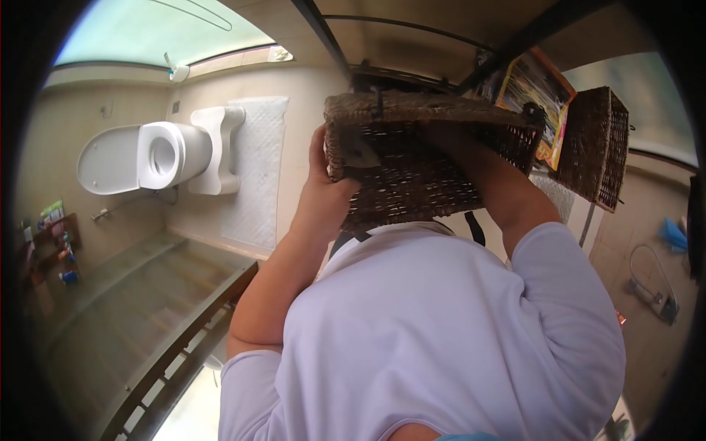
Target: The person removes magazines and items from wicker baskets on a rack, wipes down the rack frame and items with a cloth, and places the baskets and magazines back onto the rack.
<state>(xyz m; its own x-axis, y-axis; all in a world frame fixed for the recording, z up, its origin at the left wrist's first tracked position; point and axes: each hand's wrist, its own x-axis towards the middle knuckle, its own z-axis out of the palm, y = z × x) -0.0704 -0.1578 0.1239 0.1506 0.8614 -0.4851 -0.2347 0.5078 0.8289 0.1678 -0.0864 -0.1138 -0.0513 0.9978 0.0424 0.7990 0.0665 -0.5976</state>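
A dark brown wicker basket (412,180) is tilted in front of my body, its open side facing me. My left hand (331,198) grips the basket's left edge, with the thumb on the inner side. My right hand (447,138) reaches inside the basket, where shadow hides its fingers. A small pale piece (360,152) shows inside near the left wall; I cannot make out what it is.
A second wicker basket (603,151) and a colourful printed package (540,99) are at the right. Dark rack bars (412,20) run above. To the left are a white toilet (173,154), a white footstool (219,151) and a white mat (257,169).
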